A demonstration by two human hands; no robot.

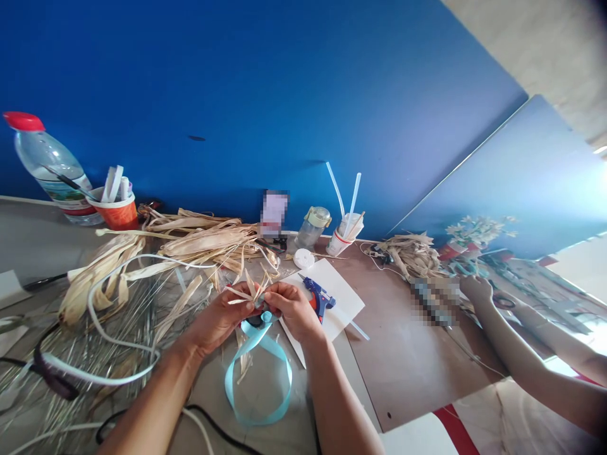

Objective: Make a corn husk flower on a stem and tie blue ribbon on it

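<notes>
Both my hands meet at the middle of the view above the table. My left hand (222, 318) is closed on a small bundle of pale dried husk strips (250, 292). Touching the base of that bundle, the fingers of my right hand (290, 308) are pinched by a light blue ribbon (258, 340). The ribbon hangs from there in a large loop. Just right of my right hand, a blue glue gun (321, 299) lies on a white sheet (344, 297).
Dried husks (203, 243) and thin wires (123, 328) cover the left side. Behind stand a bottle (52, 164), an orange cup (117, 212), a glass jar (313, 227) and a cup with glue sticks (339, 242). Another person's hands (477, 292) work at right. Cables cross the front left.
</notes>
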